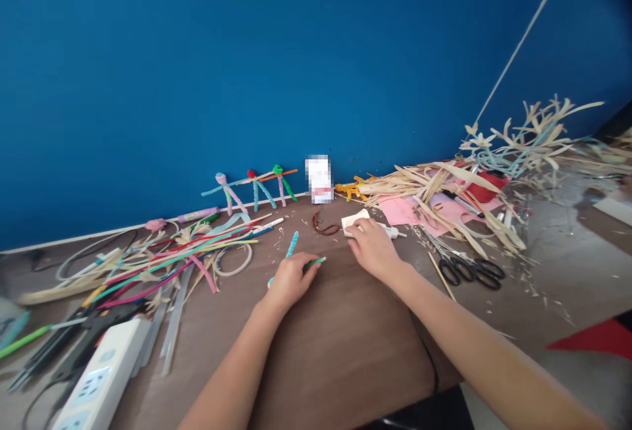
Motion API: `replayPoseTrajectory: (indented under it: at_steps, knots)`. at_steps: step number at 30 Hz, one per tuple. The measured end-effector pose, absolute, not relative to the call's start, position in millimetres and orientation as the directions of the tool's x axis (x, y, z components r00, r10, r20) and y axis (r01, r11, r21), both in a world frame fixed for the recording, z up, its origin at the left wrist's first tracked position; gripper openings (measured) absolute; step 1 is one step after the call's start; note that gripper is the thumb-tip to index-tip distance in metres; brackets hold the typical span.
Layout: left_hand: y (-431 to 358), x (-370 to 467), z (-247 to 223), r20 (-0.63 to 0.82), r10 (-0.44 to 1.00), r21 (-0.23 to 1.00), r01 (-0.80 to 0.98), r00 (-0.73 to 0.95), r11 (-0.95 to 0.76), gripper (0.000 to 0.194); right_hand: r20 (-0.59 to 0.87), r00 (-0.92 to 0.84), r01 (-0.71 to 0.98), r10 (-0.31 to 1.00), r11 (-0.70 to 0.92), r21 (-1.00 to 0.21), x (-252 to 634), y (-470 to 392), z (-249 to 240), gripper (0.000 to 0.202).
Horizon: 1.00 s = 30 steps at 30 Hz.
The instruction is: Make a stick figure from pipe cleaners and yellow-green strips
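Note:
My left hand is closed around a fuzzy light-blue pipe cleaner, whose upper end sticks up above the knuckles. A short green tip pokes out past the thumb, and the palm hides the rest. My right hand reaches farther forward, its fingers bent over the edge of a white block. Beside those fingers lies a white bottle with a narrow nozzle. Between and beyond the hands rests a string of brown beads.
Three pipe-cleaner figures lean against the blue wall. Pipe cleaners, a glue gun and a power strip lie left. Scissors, pink paper and dried husk strips occupy the right.

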<state>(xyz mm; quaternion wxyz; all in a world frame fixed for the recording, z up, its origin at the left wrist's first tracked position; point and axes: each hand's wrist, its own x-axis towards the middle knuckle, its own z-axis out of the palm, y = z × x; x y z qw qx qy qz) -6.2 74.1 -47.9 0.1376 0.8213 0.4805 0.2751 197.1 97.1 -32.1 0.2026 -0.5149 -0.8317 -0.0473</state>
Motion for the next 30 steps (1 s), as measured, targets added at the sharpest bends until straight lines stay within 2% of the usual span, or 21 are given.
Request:
replayPoseTrajectory:
  at_steps: [2, 4, 13, 24, 25, 27, 30]
  knots:
    - [74, -6, -48, 0.322, 0.867, 0.486, 0.72, 0.38, -0.496, 0.019, 0.376, -0.482, 0.779, 0.791, 0.583, -0.229, 187, 90, -29, 0.022]
    - [73, -6, -49, 0.315, 0.866, 0.477, 0.724, 0.389, -0.499, 0.018, 0.337, -0.577, 0.695, 0.744, 0.664, -0.276, 174, 84, -29, 0.019]
    - [75, -9, -49, 0.284, 0.863, 0.472, 0.723, 0.417, -0.505, 0.015, 0.295, -0.684, 0.589, 0.668, 0.743, -0.317, 162, 95, -39, 0.012]
    - [73, -8, -51, 0.271, 0.855, 0.433, 0.738, 0.442, -0.518, 0.014, 0.301, -0.663, 0.576, 0.686, 0.723, -0.381, 167, 95, -47, 0.012]
    - [73, -9, -49, 0.268, 0.863, 0.417, 0.756, 0.429, -0.505, 0.014, 0.299, -0.655, 0.579, 0.694, 0.715, -0.392, 168, 95, -47, 0.011]
    - [75, -13, -44, 0.272, 0.882, 0.378, 0.801, 0.383, -0.465, 0.015, 0.305, -0.631, 0.592, 0.714, 0.697, -0.405, 170, 95, -48, 0.023]
    - [82, -26, -27, 0.285, 0.931, 0.295, 0.903, 0.228, -0.312, 0.017, 0.323, -0.599, 0.613, 0.733, 0.678, -0.406, 173, 95, -51, 0.033]
